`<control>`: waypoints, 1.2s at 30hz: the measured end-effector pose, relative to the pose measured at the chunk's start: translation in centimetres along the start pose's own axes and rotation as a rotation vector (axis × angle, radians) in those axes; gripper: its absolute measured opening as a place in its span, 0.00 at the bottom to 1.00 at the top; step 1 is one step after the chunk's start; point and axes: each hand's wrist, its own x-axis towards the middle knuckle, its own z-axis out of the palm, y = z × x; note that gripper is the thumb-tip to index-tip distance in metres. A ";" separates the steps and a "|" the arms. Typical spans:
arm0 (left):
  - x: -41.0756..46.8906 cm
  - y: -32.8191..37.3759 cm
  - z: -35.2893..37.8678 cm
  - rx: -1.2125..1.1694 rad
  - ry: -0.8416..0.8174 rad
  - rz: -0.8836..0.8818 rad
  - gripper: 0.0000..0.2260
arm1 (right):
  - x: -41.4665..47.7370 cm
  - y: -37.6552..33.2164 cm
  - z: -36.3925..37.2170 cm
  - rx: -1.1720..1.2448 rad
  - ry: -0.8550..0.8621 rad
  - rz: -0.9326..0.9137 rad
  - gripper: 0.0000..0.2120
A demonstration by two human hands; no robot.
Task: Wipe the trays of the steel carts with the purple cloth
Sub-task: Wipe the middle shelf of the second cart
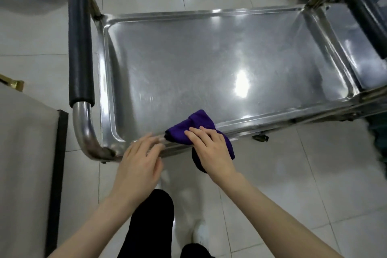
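So the purple cloth (196, 121) is bunched up and draped right over the near rim of the steel tray (188, 58), toward its left corner, with part lying inside the tray and part hanging down outside the rim. The right hand (211, 148) is lying on top of it, fingers pretty much flat and spread, pressing it onto the rim. It's a flat, uncurled grip more than a pinch, and I can't see the thumb. The left hand (140, 163) is just left of the cloth on that same near rim, a bit blurry, grip relaxed with straight fingers touching the steel and holding nothing. The tray itself is shiny with light glare on it. A black padded handle (80, 48) runs along the tray's left end, and a second tray (356, 48) with its own black handle (364, 19) sits against the tray's right end. All of it stands on a white tiled floor (314, 174).
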 end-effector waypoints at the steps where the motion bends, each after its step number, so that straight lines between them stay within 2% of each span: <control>1: -1.1 0.6 0.8 -0.006 0.011 -0.001 0.14 | -1.0 0.1 -0.2 0.023 0.019 -0.010 0.23; 6: -4.6 2.6 5.4 0.020 -0.011 -0.029 0.16 | -6.8 1.6 -0.7 0.099 0.020 -0.048 0.25; 12: -5.2 1.1 11.4 -0.011 -0.029 -0.221 0.15 | -11.8 2.6 2.7 0.171 -0.159 -0.023 0.28; 17: -3.7 -3.8 16.9 0.018 0.009 -0.280 0.15 | -8.5 3.9 10.1 0.189 -0.146 0.003 0.29; 20: -2.7 -8.0 20.9 0.031 0.059 -0.254 0.18 | -4.9 4.8 15.7 0.157 -0.105 -0.074 0.27; 22: -2.2 -10.6 23.1 0.014 0.068 -0.298 0.21 | -3.0 5.1 19.3 0.185 -0.120 -0.143 0.27; 25: -1.4 -14.0 25.7 -0.005 0.172 -0.316 0.21 | -0.4 4.7 24.3 0.153 -0.068 -0.307 0.30; 28: -0.9 -16.2 28.1 0.010 0.293 -0.240 0.21 | 1.7 3.5 29.0 0.163 -0.135 -0.415 0.26; 32: -0.2 -17.8 30.7 0.060 0.527 -0.188 0.22 | 2.3 2.9 32.8 0.191 -0.140 -0.442 0.19; 36: 0.2 -17.9 32.0 0.128 0.586 -0.098 0.17 | 1.9 3.4 34.0 0.159 -0.157 -0.485 0.19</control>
